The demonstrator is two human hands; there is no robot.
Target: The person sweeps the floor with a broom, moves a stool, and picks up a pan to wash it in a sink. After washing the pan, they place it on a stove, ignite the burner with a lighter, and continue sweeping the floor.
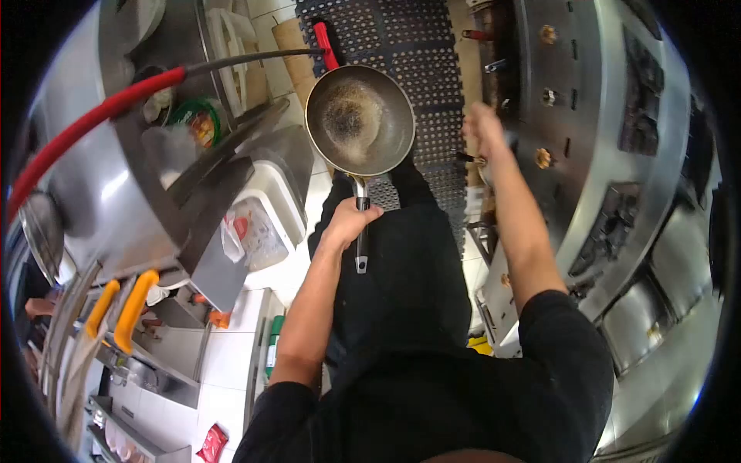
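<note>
Pan (pixel 384 127) in grip already, held by the left hand (pixel 349 224) closed round its black handle (pixel 361 251) in front of the dark clothes — it is off the burners (pixel 607 231) and over the floor mat (pixel 440 108), with no food to be seen in it. Beyond the handle, its round grey inside faces up, with a dark, sooty-looking patch at the middle and a tan, cloudy stain around that — uncleared, as far as shows. Farther out, the right hand (pixel 485 130) is near the stove's (pixel 590 116) front, blurred, its fingers loosely apart with nothing visible in them.
</note>
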